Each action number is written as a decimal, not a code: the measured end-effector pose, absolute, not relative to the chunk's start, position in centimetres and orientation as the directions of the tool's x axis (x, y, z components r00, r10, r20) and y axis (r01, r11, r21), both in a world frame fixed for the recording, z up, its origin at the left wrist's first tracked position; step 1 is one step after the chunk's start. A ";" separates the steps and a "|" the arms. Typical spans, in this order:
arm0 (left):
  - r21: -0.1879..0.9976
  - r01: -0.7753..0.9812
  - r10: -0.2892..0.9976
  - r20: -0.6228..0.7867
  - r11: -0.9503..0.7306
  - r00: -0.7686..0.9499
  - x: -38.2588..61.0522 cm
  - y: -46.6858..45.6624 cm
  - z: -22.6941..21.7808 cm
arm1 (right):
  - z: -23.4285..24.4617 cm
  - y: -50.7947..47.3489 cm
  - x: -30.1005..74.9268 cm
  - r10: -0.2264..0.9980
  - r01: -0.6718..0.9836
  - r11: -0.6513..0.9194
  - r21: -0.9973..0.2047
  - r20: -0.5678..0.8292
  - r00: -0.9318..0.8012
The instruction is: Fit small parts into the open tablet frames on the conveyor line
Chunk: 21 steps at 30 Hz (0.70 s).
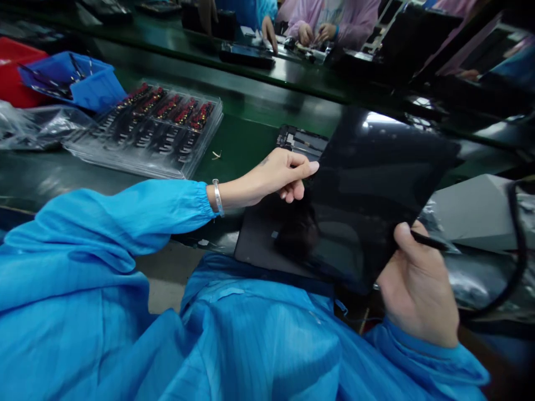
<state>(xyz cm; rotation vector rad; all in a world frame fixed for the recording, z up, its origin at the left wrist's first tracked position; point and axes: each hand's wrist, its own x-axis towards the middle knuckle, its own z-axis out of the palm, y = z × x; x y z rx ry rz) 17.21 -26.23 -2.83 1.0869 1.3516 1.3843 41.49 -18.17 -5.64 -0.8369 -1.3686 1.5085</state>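
Green tabletop [246, 136], a dark glossy panel [384, 178] tilted over its near edge.
The right hand [422, 284] is clamped on the panel's right side; left hand [280, 175] curled at its left edge, grip cannot be told.

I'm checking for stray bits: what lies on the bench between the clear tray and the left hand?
In the head view, a small pale scrap lies on the green bench between the clear tray and the left hand.

Panel [384, 178]: before you.
Tray [212, 123]: on the desk [240, 131], to your left.
Bin [99, 92]: behind the tray's left end.
Box [476, 214]: to your right.
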 end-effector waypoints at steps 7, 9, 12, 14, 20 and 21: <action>0.996 -0.027 0.991 0.083 -0.086 -0.102 16.8 -25.4 -3.8 | -6.6 -20.5 43.0 0.948 -0.148 0.054 -0.988 0.097 -0.304; 0.995 -0.034 0.992 0.092 -0.095 -0.084 16.7 -25.2 -4.2 | -6.7 -20.7 43.3 0.947 -0.126 0.077 -0.989 0.112 -0.301; 0.995 -0.036 0.993 0.095 -0.097 -0.069 16.7 -24.8 -4.6 | -6.9 -20.8 43.6 0.942 -0.114 0.082 -0.990 0.115 -0.315; 0.994 -0.039 0.993 0.099 -0.102 -0.066 16.7 -24.7 -4.8 | -6.9 -20.8 43.7 0.941 -0.108 0.080 -0.991 0.110 -0.321; 0.998 -0.019 0.996 0.056 -0.058 -0.074 16.6 -24.8 -4.6 | -6.7 -21.0 43.5 0.939 -0.116 0.027 -0.993 0.065 -0.338; 0.999 -0.018 0.996 0.050 -0.051 -0.073 16.6 -24.9 -4.6 | -6.6 -21.1 43.4 0.947 -0.130 -0.003 -0.992 0.039 -0.319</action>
